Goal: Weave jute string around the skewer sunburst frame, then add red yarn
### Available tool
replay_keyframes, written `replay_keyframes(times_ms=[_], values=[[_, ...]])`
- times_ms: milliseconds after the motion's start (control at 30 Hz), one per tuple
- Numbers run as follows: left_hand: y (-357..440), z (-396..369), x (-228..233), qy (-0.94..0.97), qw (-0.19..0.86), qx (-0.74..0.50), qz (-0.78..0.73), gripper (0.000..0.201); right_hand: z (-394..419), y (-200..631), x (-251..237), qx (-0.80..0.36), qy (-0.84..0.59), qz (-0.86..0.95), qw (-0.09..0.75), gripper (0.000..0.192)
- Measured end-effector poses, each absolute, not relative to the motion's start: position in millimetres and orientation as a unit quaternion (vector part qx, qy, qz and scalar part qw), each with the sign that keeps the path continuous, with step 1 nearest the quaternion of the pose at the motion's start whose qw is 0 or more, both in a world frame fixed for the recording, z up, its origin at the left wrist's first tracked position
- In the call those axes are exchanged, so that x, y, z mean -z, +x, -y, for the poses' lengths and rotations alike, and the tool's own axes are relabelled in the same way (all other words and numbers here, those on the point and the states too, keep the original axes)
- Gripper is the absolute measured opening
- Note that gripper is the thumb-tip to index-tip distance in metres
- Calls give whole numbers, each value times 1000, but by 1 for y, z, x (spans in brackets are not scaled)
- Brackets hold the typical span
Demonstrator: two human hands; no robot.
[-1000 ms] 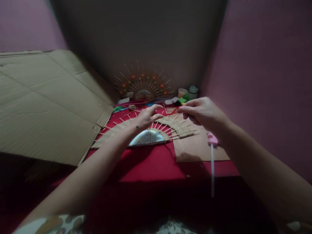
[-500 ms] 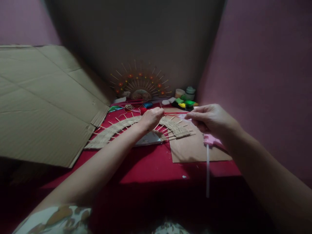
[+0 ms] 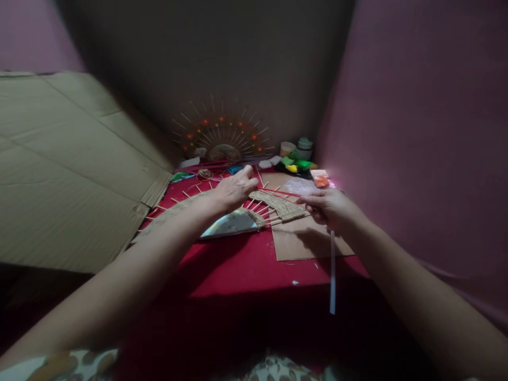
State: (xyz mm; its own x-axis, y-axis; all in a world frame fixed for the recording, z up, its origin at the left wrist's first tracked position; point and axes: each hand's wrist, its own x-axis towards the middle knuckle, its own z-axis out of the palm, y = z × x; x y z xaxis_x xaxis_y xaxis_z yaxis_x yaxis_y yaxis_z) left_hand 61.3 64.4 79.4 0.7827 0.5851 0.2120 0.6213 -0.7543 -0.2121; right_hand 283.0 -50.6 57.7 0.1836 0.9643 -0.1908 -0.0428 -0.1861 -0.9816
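Observation:
A strand of red yarn (image 3: 280,191) runs between my two hands above the table. My left hand (image 3: 237,188) is closed on its left end, over the middle of a half-round fan (image 3: 278,203) of thin sticks woven with tan twine. My right hand (image 3: 331,207) pinches the other end, to the right of the fan and above a sheet of brown cardboard (image 3: 291,248). Beneath my left wrist shows a pale, painted half-circle (image 3: 230,223) at the fan's base. A translucent glue stick (image 3: 332,275) hangs past the table edge below my right hand.
A decorated stick fan (image 3: 224,140) leans on the back wall. A large cardboard panel (image 3: 79,174) stands left. Green and yellow packets (image 3: 296,163), a jar (image 3: 305,148), a cup (image 3: 287,149) and a clear plastic bag (image 3: 300,185) lie behind, on the red cloth (image 3: 238,264).
My right hand has come slightly down and left, now covering most of the pink glue gun. My left hand has shifted a little left and up; the red bundle by it is hidden.

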Motion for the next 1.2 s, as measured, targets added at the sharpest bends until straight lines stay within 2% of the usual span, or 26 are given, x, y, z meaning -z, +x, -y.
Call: replay_keyframes(times_ms=[200, 333, 467, 667, 767, 900, 967, 1067, 1200], values=[[61, -64, -81, -942, 124, 67, 305, 27, 51, 280, -50, -532, -591, 358, 490, 8], [61, -64, -83, -946, 73, 56, 312, 23, 52, 278, -48, -550, -576, 370, 478, 10], [61, -66, -84, -949, 34, 40, 310, 23, 52, 280, -43, -564, -550, 350, 508, 2], [58, -71, -87, -959, -25, -9, 281, 22, 55, 279, -37, -560, -530, 318, 552, 19], [57, -67, -89, -958, -37, -27, 284, 20, 58, 276, -40, -453, -596, 361, 556, 22], [59, -59, -92, -945, -67, -41, 317, 15, 62, 270, -41, -133, -661, 484, 558, 16], [60, -57, -92, -939, -75, -41, 333, 14, 64, 265, -39, -41, -644, 538, 542, 12], [60, -60, -89, -936, -83, -39, 339, 13, 69, 252, -37, -97, -613, 591, 515, 9], [57, -69, -82, -931, -94, -19, 352, 18, 81, 226, -34, -331, -597, 566, 462, 12]])
